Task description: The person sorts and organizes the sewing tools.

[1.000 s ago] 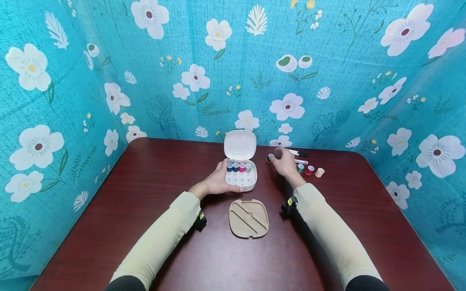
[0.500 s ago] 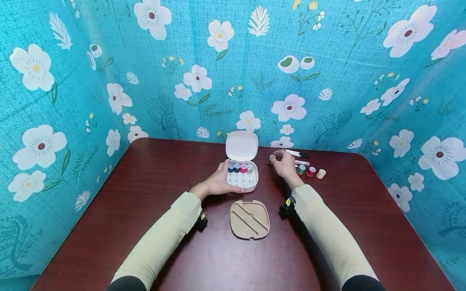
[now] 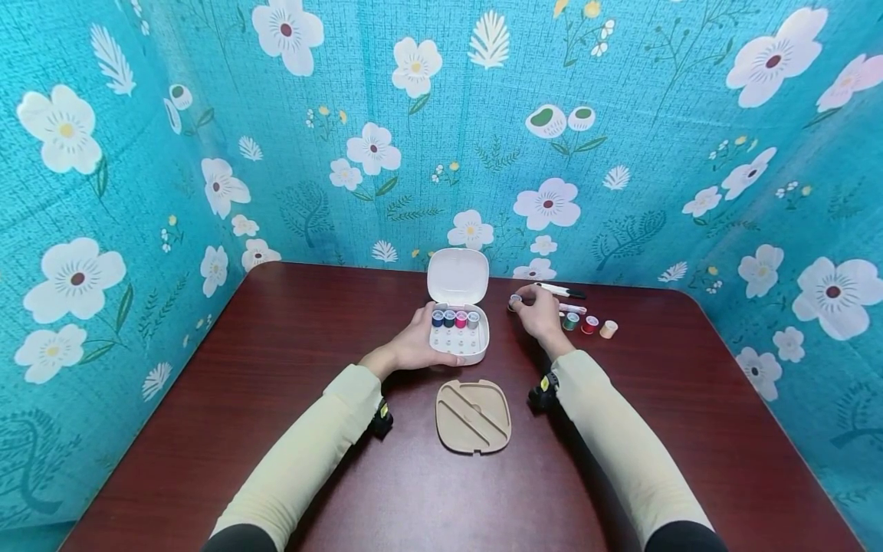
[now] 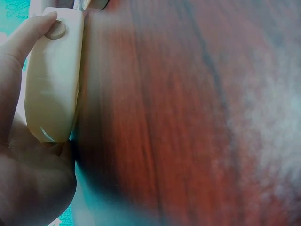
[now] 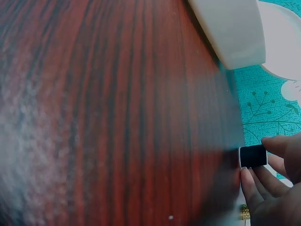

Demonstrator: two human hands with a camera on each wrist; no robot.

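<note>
Currently our left hand (image 3: 414,343) grips the white box (image 3: 476,357) at its left and near walls, its thumb on the near wall by the beige tab (image 4: 56,29). Our right hand (image 3: 541,313) is narrow, pinching the black thread spool (image 5: 253,156) between thumb and fingertips. That spool is roughly upright at the far part of the tabletop (image 3: 310,322), right of the box; we cannot tell whether its base touches the surface.

For a sound grip, we judge it best to hold the spool by its wound side with light, even pressure, keeping it upright so the thread does not slip. We should keep our knuckles off the green spool (image 3: 570,322) and the pen (image 3: 562,290) just beside them. A firm left hand should stop the box skidding; its 4 spools (image 3: 461,320) stand in a far row, with small pegs (image 3: 449,343) bare nearer us.
</note>
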